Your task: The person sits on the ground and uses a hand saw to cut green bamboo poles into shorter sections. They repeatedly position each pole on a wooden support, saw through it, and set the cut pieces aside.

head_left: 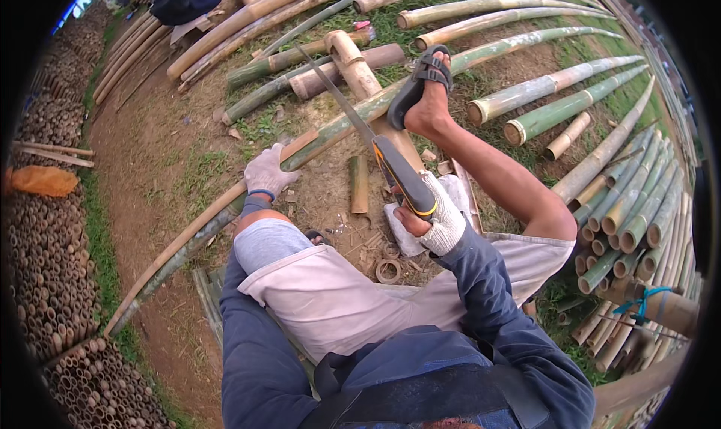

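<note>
My right hand (443, 217), in a white knit glove with bare fingertips, is wrapped round the black and yellow handle of a handsaw (405, 175). Its long blade (338, 93) points up and left, crossing the long green bamboo pole (338, 133). Whether the teeth touch the pole, I cannot tell. Further left, my gloved left hand (268, 172) closes over the pole and a thin brown bamboo strip (188, 232) lying along it. My sandalled foot (425, 84) presses on the pole to the right of the blade. A bamboo log (353, 60) lies crosswise under the pole.
Short bamboo pieces (359, 185) and a cut ring (387, 271) lie on the dirt between my legs. Long poles (518, 99) spread across the far and right sides. Bundled bamboo (631, 219) is stacked at right; a large stack of cut ends (49, 279) fills the left.
</note>
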The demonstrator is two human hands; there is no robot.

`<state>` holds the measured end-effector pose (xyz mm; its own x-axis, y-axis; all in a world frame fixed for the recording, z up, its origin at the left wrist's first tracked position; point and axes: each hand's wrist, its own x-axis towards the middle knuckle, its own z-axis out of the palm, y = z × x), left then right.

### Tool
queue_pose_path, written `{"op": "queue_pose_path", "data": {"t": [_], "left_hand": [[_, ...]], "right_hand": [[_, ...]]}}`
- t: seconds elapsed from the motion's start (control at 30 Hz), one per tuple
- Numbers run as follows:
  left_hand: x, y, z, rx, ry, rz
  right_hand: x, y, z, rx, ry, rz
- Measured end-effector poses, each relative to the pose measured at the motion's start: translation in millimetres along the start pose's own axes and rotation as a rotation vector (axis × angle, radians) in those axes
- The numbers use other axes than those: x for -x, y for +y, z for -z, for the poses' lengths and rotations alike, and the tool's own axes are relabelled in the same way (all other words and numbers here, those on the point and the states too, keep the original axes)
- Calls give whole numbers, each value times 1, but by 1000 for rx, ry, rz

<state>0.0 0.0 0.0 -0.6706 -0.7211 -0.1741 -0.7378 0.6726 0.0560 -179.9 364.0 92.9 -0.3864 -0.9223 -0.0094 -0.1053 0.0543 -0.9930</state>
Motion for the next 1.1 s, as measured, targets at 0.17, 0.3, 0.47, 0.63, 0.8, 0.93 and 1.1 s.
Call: {"op": "queue_pose_path", "data": {"t": [0.17,0.3,0.47,0.63,0.8,0.93,1.1], "left_hand": [[6,-4,-18,50,86,-7],[-6,-1,-5,35,22,-1],[-13,8,7,78,-68,-44],[-20,12,10,30,-112,-26],[-20,9,8,13,-75,-35],[-19,0,-1,24,-120,-37],[-19,-1,-3,36,-55,-51]], "right_hand": [[-40,60,-38,-7,71,-57],[-51,79,-43,-66,-6,-16],[-50,84,-64,-302,-43,-204],[-49,76,-54,-536,179,-310],[-5,111,-46,-424,140,-105],[95,106,-30,109,5,-43],[3,109,-42,182,59,240]]}}
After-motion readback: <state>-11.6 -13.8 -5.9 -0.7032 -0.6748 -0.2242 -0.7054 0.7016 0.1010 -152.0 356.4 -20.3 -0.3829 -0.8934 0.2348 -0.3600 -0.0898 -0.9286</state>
